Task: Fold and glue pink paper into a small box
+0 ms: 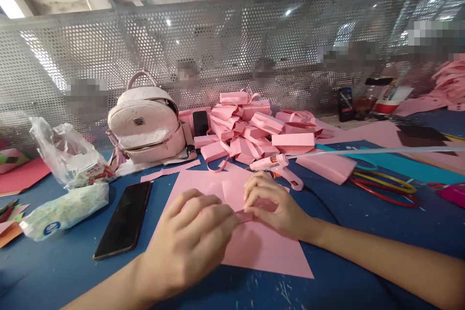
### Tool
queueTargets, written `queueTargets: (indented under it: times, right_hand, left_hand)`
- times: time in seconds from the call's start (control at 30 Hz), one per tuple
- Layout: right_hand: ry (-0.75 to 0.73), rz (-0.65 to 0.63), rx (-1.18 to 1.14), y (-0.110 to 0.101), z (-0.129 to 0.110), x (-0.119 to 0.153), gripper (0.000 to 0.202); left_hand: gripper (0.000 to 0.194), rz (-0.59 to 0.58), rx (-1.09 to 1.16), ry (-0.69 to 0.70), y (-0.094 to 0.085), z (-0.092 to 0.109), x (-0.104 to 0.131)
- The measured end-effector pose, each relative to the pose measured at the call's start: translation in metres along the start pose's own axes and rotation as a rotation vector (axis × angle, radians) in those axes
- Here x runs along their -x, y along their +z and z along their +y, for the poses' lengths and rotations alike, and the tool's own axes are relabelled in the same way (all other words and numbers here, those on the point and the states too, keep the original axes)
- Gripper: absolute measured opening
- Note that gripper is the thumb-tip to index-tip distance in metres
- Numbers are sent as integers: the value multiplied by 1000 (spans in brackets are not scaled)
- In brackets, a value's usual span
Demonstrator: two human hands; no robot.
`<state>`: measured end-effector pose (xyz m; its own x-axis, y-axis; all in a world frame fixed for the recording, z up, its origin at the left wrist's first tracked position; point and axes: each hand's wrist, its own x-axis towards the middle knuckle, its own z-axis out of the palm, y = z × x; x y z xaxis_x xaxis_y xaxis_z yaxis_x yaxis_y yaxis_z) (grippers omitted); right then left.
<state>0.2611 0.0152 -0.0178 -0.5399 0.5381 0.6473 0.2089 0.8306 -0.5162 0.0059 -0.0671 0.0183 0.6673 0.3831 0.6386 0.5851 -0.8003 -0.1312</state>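
Over a large sheet of pink paper point(269, 252), my two hands meet at a small folded piece of pink paper point(244, 216). My left hand point(198, 232) is closed, its fingertips at the left end of that piece. From the other side, my right hand point(271, 203) pinches it between thumb and fingers. Just behind my right hand a pink hot glue gun point(281, 167) lies on its side, its cord running off to the right. Part of the folded piece is hidden by my fingers.
A heap of folded pink paper pieces point(243, 126) stands behind the sheet. To the left are a black phone point(123, 220), a tissue pack point(67, 210), a plastic bag point(69, 155) and a pink backpack point(145, 123). Red and yellow loops point(385, 186) lie at right.
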Motion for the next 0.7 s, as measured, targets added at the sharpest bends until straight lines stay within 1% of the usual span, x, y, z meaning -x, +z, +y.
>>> queueTargets:
  times: [0.1,0.17,0.23,0.3,0.4,0.5,0.7]
  right_hand:
    - [-27,-30,0,1,-4,0,22]
    - [-37,-42,-3,4,-8,0,18]
    - [-36,-40,-10,8,-12,0,12]
    - [-35,-27,-21,12,-16,0,9]
    - [-26,-3,-22,14,-19,0,10]
    - [-4,3,-13,12,-19,0,13]
    - [14,-28,-26,3,-11,1,14]
  left_hand:
    - [13,-6,205,-185,27,-12,-10]
    - [8,23,273,-243,39,-12,-8]
    - [5,78,312,-274,45,-9,-5]
    - [8,108,320,-299,46,-6,-5]
    - [15,93,278,-319,44,-3,-9]
    - [21,89,229,-302,41,-3,-11]
    - [15,84,217,-279,37,-8,-5]
